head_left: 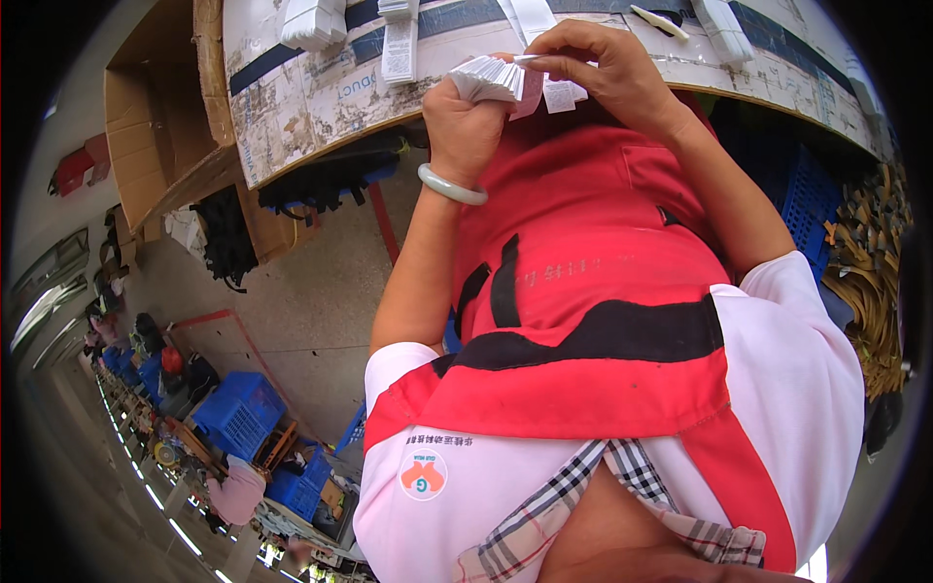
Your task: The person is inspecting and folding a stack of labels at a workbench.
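My left hand (pixel 461 133), with a pale bangle on its wrist, is closed round a thick fanned bundle of white paper labels (pixel 488 80). The fingertips of my right hand (pixel 604 76) pinch the edge of a white label beside the bundle's right end. Below that pinch hangs a pinkish strip (pixel 528 94). Both hands are over the near edge of the worktable (pixel 292 121), in front of the red apron (pixel 583 214). A printed white label strip (pixel 399 51) lies on the table to the left of my left hand.
More white label bundles lie at the table's far left (pixel 313 23) and right (pixel 724 29). A white-handled tool (pixel 660 22) rests near the back. An open cardboard box (pixel 146 121) stands left of the table. Brown strips (pixel 867 277) hang in a pile at the right, by a blue crate (pixel 812 199).
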A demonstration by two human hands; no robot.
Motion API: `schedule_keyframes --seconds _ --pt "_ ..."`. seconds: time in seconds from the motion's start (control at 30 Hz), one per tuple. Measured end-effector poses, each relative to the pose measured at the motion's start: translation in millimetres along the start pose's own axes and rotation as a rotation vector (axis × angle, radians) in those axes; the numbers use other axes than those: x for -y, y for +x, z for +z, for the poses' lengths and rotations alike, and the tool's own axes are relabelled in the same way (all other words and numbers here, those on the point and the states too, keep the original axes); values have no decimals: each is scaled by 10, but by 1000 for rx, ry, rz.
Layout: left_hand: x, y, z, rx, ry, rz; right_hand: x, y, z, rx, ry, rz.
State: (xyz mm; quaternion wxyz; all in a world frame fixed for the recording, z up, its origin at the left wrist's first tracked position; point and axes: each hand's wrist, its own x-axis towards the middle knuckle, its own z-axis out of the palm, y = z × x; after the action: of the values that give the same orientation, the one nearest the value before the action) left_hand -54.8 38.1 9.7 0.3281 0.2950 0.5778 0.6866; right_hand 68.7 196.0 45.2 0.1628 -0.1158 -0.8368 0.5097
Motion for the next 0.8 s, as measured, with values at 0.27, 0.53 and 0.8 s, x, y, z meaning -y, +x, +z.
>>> schedule_keyframes --seconds 0.27,0.53,0.8 --pt "54 -17 35 -11 -76 30 36 -7 -3 57 173 134" --pt "-17 -52 40 155 -333 -363 152 -104 14 286 496 305" --pt "116 -93 7 303 -537 -477 -255 119 0 -68 -106 81"
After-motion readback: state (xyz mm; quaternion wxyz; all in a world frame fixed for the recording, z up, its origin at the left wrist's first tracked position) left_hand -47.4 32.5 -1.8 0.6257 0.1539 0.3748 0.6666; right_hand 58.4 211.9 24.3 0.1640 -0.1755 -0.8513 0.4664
